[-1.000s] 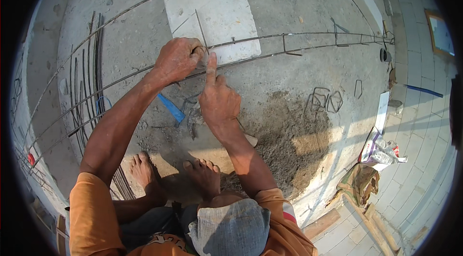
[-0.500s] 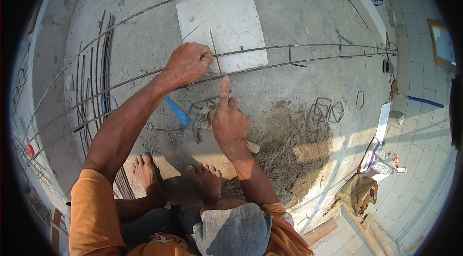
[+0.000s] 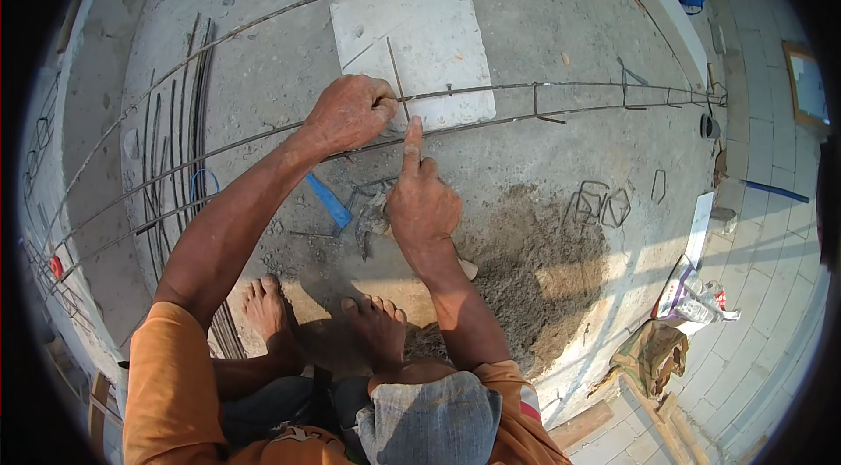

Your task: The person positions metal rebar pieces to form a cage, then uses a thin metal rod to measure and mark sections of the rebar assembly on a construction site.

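Observation:
My left hand (image 3: 353, 114) is closed around the upper of two long rebar rods (image 3: 495, 88), where a thin steel rod (image 3: 397, 69) crosses it. The thin rod sticks up past the fist, over a pale board. My right hand (image 3: 425, 202) is just below, its index finger stretched out with the tip at the thin rod's lower end. The other fingers of that hand curl in, and its thumb is hidden. Below the upper rod runs the lower rebar rod (image 3: 491, 122). Further right, a bent steel stirrup (image 3: 537, 102) hangs on the rods.
Several loose stirrups (image 3: 604, 202) lie beyond a sand heap (image 3: 534, 281) at the right. A blue strip (image 3: 330, 200) and a tool lie between my arms. Straight rebar (image 3: 200, 88) lies at the left. The pale board (image 3: 420, 0) is ahead; my bare feet (image 3: 377, 325) are below.
My right hand has moved slightly up and away from me, its fingertip now above the lower rebar rod. The thin rod has shifted up too. My left hand keeps its grip.

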`<move>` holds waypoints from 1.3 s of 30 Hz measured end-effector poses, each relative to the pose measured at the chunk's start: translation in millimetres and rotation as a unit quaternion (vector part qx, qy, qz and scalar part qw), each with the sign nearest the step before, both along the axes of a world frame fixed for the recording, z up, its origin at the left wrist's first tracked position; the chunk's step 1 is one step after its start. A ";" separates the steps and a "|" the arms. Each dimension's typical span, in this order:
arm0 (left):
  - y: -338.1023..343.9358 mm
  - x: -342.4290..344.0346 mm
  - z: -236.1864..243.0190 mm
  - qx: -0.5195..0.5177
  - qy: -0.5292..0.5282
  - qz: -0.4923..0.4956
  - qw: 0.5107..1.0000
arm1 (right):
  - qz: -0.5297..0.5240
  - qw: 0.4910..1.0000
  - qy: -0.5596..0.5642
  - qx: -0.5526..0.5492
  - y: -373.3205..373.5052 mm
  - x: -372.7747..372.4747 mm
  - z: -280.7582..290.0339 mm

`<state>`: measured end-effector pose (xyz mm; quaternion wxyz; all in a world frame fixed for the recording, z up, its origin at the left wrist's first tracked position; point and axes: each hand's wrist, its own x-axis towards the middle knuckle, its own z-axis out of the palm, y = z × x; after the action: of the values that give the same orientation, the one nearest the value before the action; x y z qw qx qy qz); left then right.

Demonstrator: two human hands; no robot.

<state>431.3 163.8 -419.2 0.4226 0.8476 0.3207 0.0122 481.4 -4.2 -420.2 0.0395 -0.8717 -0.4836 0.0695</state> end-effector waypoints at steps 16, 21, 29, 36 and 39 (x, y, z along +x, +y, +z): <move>-1.2 -4.2 -2.8 0.015 0.006 0.004 1.000 | 0.023 1.000 0.013 0.004 -6.4 -2.7 -3.5; -3.3 -0.8 -8.4 0.024 -0.047 0.008 0.999 | 0.031 0.994 -0.051 0.091 30.3 14.2 -15.6; -6.6 5.6 0.9 0.002 -0.028 0.012 1.000 | 0.027 0.997 -0.036 0.060 13.9 13.3 -9.1; -1.8 -1.7 -5.2 0.021 -0.024 0.010 0.999 | -0.013 1.000 0.004 0.017 -5.8 3.7 -0.5; -3.2 -1.1 -5.9 0.014 -0.010 0.020 1.000 | 0.000 1.000 -0.006 0.020 -9.9 12.8 -2.8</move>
<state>430.3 160.6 -425.1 0.4136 0.8465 0.3336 0.0335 494.2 -14.1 -423.0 0.0539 -0.8712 -0.4849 0.0546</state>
